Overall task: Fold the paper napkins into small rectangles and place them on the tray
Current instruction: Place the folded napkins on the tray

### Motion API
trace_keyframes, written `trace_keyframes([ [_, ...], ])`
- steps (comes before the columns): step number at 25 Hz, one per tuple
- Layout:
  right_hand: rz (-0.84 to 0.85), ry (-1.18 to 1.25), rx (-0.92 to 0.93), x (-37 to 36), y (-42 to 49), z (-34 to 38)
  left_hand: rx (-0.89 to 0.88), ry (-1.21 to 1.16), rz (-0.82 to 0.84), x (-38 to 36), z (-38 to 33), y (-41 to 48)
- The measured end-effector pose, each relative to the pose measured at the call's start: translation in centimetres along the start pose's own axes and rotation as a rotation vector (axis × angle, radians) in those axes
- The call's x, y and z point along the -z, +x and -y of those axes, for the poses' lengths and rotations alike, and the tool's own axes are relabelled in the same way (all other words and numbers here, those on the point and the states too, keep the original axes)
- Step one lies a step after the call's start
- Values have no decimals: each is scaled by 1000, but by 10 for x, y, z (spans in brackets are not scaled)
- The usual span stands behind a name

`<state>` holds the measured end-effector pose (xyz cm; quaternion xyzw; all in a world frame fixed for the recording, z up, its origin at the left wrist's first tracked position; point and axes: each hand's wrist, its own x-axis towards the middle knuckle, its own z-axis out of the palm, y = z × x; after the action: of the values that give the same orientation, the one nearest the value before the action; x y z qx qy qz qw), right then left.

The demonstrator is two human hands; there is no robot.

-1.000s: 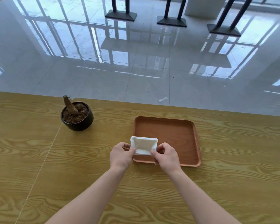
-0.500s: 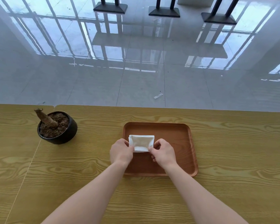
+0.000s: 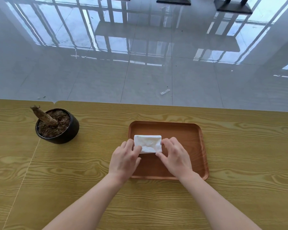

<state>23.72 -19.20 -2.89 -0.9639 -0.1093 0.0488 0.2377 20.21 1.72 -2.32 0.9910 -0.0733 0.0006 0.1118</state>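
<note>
Folded paper napkin (image 3: 147, 144): a small white rectangle, flat on the floor of the wooden tray (image 3: 186, 130), in the tray's left half and nearer its far edge than its near one. Long axis parallel to the tray's far edge, running left to right; short ends toward the two hands. Top surface slightly crumpled, far edge straight and crisp.

Left hand (image 3: 125, 159): palm down, reaching in over the tray's left edge, wrist above the table (image 3: 239, 146) just outside the near left corner of the tray. Fingers (image 3: 136, 149) curled loosely, tips resting on the napkin's near left corner; thumb tucked underneath, out of sight, so pinch or mere press cannot be told apart.

Right hand (image 3: 175, 156): palm down over the middle of the tray, forearm crossing the tray's near edge. Fingers (image 3: 165, 144) bent and slightly spread, tips touching the napkin's right end; thumb low along the near right corner. Grip not clearly closed; contact only at the edge.

Black pot (image 3: 63, 130) of soil with a dry stump, well apart toward the table's far left. Glossy tiled floor (image 3: 140, 63) beyond the table's far edge.
</note>
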Motion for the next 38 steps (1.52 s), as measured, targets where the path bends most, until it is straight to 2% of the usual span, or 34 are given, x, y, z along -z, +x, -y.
trace_keyframes([
  [4, 75, -86, 73, -5, 3, 1, -88, 78, -30, 0, -2, 11],
  [9, 62, -128, 83, -7, 15, 4, -110, 113, -59, 0, 0, 26],
  [31, 66, -147, 26, -6, 59, 12, -4, 124, -21, 2, 3, 64],
  [38, 71, -106, 16, 4, 50, 10, 65, -4, -53, 12, 2, 56],
])
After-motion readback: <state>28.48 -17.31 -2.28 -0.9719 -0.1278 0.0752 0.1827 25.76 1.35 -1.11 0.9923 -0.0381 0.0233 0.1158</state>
